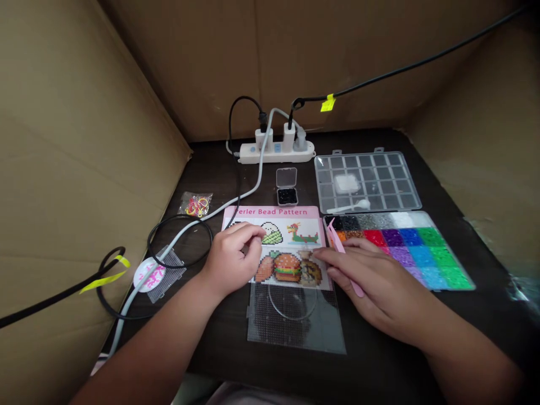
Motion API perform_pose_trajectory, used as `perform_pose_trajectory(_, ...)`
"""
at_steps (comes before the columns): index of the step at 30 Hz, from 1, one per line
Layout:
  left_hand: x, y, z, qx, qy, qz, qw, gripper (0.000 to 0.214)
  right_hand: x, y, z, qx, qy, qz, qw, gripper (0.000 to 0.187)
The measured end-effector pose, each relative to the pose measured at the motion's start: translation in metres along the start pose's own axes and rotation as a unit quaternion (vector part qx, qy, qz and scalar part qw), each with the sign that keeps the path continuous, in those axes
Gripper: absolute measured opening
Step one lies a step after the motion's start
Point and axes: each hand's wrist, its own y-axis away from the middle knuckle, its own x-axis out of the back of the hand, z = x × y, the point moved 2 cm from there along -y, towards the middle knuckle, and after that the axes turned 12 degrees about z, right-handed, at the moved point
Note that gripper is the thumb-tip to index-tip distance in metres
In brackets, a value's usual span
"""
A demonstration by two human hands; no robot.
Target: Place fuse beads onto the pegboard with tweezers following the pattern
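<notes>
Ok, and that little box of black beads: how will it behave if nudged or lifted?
The small clear box of black beads looks light and shallow, so a nudge would probably slide it rather than tip it. Its clear lid lies open, leaving the beads uncovered, so a sharp knock could likely spill them.

The left hand [231,261] rests curled on a printed Perler bead pattern sheet [270,212] (burger and carrot designs showing), which overlaps a clear pegboard [295,329] at its near edge. The right hand [371,284] holds pink tweezers [336,239] along the sheet's right edge.
</notes>
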Motion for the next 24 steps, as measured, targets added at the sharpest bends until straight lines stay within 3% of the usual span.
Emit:
perform_pose_trajectory(16, -0.002, 0.002, -0.003, 0.026, -0.005, 0.006, 1.0, 0.016, 0.001, 0.0, 0.0, -0.008, -0.014, 0.001, 1.0, 0.03)
perform_pose_trajectory(19, 0.002, 0.001, -0.003, 0.032, -0.002, 0.041, 0.999, 0.013, 0.0, 0.0, 0.0, -0.006, -0.016, 0.007, 1.0, 0.029)
perform_pose_trajectory(24, 0.01, 0.002, -0.008, 0.138, 0.036, 0.158, 0.977, 0.011, 0.002, 0.001, -0.002, 0.007, -0.026, 0.044, 0.999, 0.031)
